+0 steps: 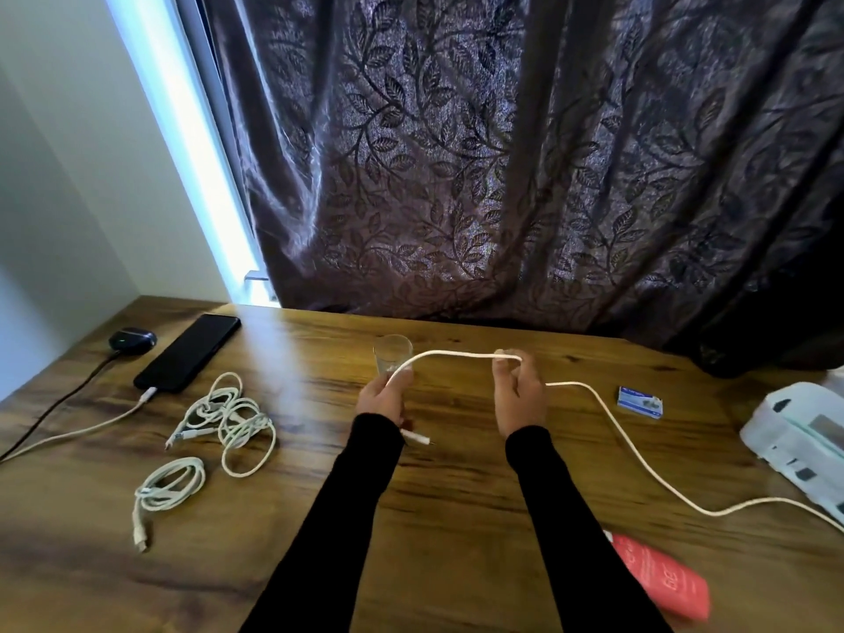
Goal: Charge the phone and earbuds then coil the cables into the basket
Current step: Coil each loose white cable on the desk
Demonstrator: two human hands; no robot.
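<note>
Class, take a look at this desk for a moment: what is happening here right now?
A person is handling a white cable over a wooden table: the left hand grips it near its plug end, the right hand pinches it further along, the rest trailing right. The phone and earbuds case sit plugged in at the far left, beside two more white cables.

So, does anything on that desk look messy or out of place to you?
Mostly the tangled white cable left of the hands: it lies in loose, overlapping loops, unlike the neater coil nearer the front edge. An empty drinking glass stands among the charging gear, just behind the left hand. Nothing looks spilled or broken.
</note>
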